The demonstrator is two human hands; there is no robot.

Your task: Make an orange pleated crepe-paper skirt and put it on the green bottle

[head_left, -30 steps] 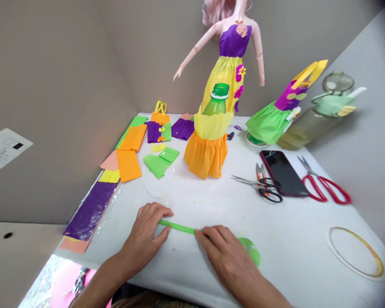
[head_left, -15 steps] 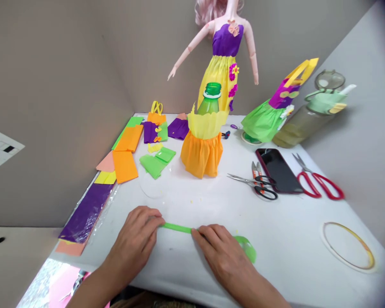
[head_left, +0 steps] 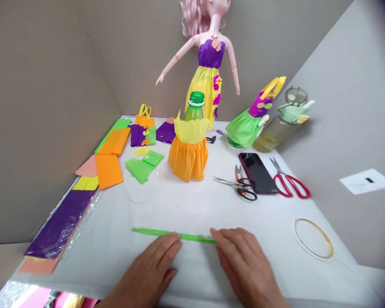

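A long thin green paper strip (head_left: 167, 233) lies flat across the near part of the white table (head_left: 269, 218). My left hand (head_left: 154, 267) rests on the table with fingers stretched out, its fingertips touching the strip near its middle. My right hand (head_left: 244, 261) lies flat too, fingers extended over the strip's right end. Neither hand grips anything. Behind them stands a green bottle (head_left: 195, 106) dressed in a yellow and orange paper skirt (head_left: 188, 158).
A doll (head_left: 208, 72) in a purple and yellow dress stands at the back. Coloured paper sheets (head_left: 109, 164) line the left edge. Two scissors (head_left: 240, 185) (head_left: 290, 182), a phone (head_left: 258, 171), a tape ring (head_left: 313, 238), a water bottle (head_left: 280, 126) and a green paper dress (head_left: 245, 126) lie on the right.
The green strip now lies stretched out longer and flat, its left end free. Both hands have pulled back towards me and flattened. The view has shifted right and up.
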